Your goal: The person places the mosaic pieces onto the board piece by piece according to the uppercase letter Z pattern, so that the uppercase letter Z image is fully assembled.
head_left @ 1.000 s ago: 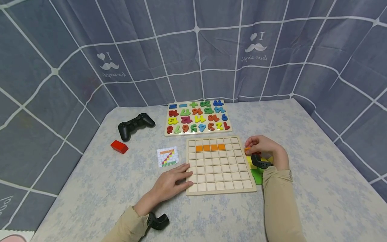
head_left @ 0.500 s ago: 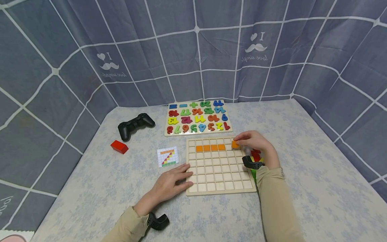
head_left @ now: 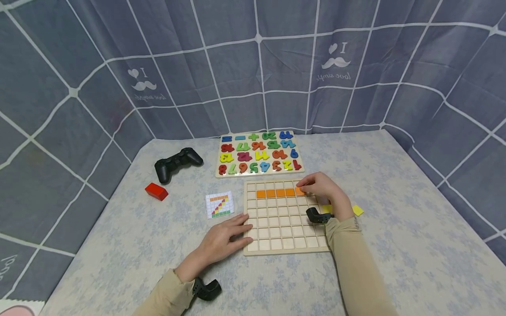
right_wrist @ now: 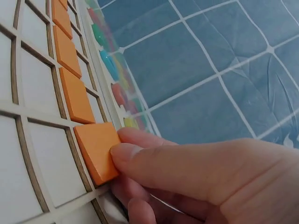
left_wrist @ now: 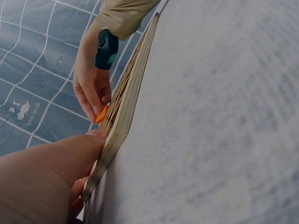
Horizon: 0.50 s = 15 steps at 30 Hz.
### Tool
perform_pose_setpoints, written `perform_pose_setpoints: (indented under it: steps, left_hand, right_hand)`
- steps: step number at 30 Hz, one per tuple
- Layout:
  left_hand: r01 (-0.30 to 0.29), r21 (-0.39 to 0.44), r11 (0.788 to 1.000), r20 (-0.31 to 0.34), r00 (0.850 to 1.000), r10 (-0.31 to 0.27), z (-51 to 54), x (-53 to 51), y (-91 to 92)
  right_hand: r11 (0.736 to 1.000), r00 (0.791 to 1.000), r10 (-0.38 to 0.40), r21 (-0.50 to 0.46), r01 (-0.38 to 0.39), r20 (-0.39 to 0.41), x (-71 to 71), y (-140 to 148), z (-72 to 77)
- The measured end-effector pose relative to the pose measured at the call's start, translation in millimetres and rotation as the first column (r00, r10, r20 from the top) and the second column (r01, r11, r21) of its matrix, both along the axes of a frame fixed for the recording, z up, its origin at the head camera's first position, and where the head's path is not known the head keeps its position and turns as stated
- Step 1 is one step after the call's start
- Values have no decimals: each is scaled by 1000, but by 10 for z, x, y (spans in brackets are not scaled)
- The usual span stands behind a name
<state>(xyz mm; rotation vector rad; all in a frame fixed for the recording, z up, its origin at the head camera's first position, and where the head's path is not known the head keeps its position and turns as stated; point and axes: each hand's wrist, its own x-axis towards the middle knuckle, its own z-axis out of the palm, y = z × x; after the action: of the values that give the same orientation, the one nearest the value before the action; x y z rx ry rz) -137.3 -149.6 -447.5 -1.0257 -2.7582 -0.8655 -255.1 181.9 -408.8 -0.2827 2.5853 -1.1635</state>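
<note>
A wooden grid board (head_left: 290,252) lies on the table, with several orange squares (head_left: 270,193) in a row near its far side. The right hand (head_left: 322,186) pinches another orange square (right_wrist: 97,151) between thumb and fingers at the right end of that row; in the right wrist view it sits slightly tilted over a cell. The left hand (head_left: 221,239) rests with spread fingers on the board's left edge, and the left wrist view shows its thumb against the rim (left_wrist: 122,119). Left of the board lies a printed pattern card (head_left: 219,205).
Behind the grid board is a number puzzle board (head_left: 258,154). A black game controller (head_left: 178,163) and a red block (head_left: 156,192) lie at the left. Yellow pieces (head_left: 357,210) show beside the right wrist; the arm covers that area. A patterned curtain (head_left: 284,61) hangs behind.
From the pieces right of the board, the right hand has moved left over it with an orange square, to the end of the row. The left hand has stayed in place.
</note>
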Motion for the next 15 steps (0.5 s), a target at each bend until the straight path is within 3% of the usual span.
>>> perform_pose_setpoints:
  steps: [9,15]
  left_hand:
    - [-3,-10,1000,1,1000,3,1,-1,-2]
    - [-1,-4,1000,15,1000,1,-3,2,-3]
  right_hand:
    - [999,1000,27,31,-26,-11,8,-1,-3]
    - [997,998,62,37,-61,-23,15,37,71]
